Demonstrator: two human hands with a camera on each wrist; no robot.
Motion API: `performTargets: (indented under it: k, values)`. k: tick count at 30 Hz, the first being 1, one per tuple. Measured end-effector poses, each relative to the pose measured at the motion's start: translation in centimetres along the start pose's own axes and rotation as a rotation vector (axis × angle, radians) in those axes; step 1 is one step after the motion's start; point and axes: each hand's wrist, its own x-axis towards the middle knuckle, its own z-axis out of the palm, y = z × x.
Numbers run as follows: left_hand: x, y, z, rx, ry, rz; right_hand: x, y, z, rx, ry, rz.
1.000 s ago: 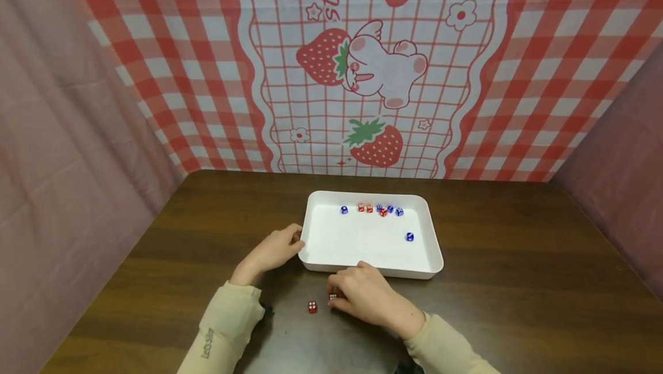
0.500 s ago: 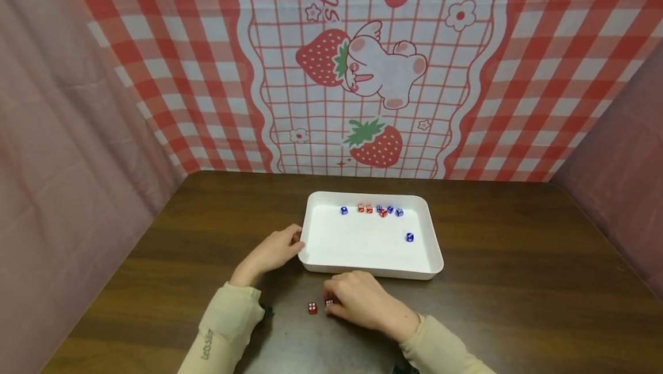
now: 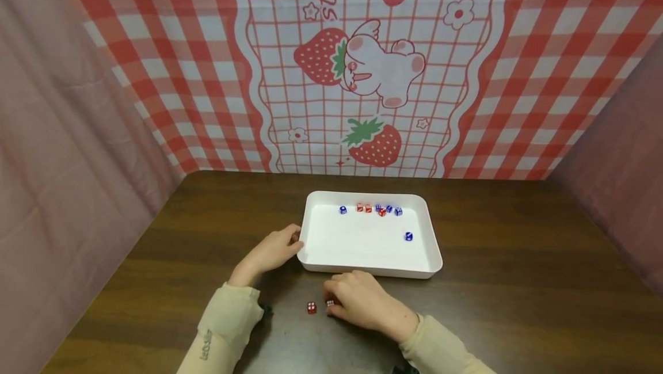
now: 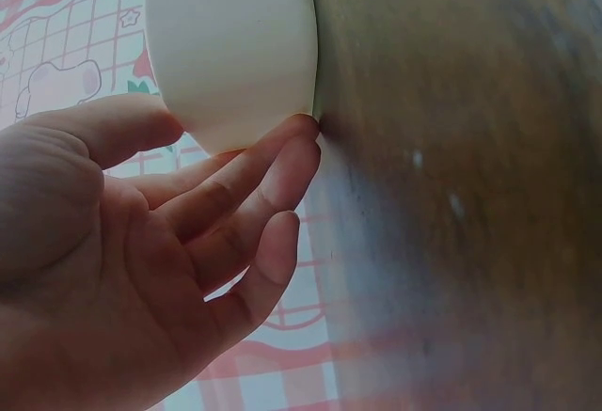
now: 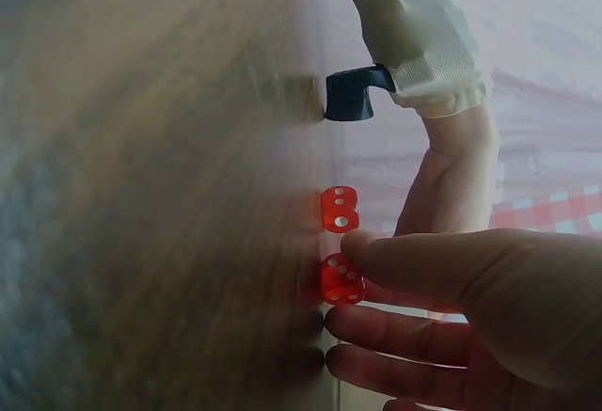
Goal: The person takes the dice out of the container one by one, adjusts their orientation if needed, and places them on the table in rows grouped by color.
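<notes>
My left hand (image 3: 274, 250) holds the left end of a white tray (image 3: 352, 244). The left wrist view has its thumb at the rim and fingertips low on the tray wall (image 4: 235, 44), near the tabletop. In front of the tray, my right hand (image 3: 365, 300) pinches a red die (image 5: 342, 279) with white dots, low at the table. Thumb and fingers partly cover this die in the head view. Just left of it, a second red die (image 3: 311, 307) lies on the table, a small gap away.
Inside the tray, several blue and red dice line the far side, among them a blue die (image 3: 343, 210) at left. Another blue die (image 3: 408, 236) lies nearer the right wall. The brown table (image 3: 518, 270) meets a strawberry-print cloth (image 3: 373, 75) behind.
My right hand has drawn back slightly from the tray and to the left, bringing its red die closer to the other one. My left hand stays at the tray.
</notes>
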Motion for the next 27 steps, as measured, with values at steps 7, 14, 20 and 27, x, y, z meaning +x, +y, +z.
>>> performTargets:
  k: [7,14,20,27]
  values:
    - [0.0,0.0,0.1,0.008,0.013,0.006,0.0,0.0,0.0,-0.002,0.004,0.003]
    - [0.0,0.0,0.1,0.006,0.015,0.005,-0.1,-0.1,-0.4,0.000,0.012,0.006]
    - [-0.2,-0.1,0.4,0.004,0.003,-0.013,-0.5,-0.1,-0.8,0.013,0.045,0.014]
    - [0.1,-0.1,0.3,0.014,0.020,0.009,-0.7,0.7,-2.2,0.031,0.145,0.027]
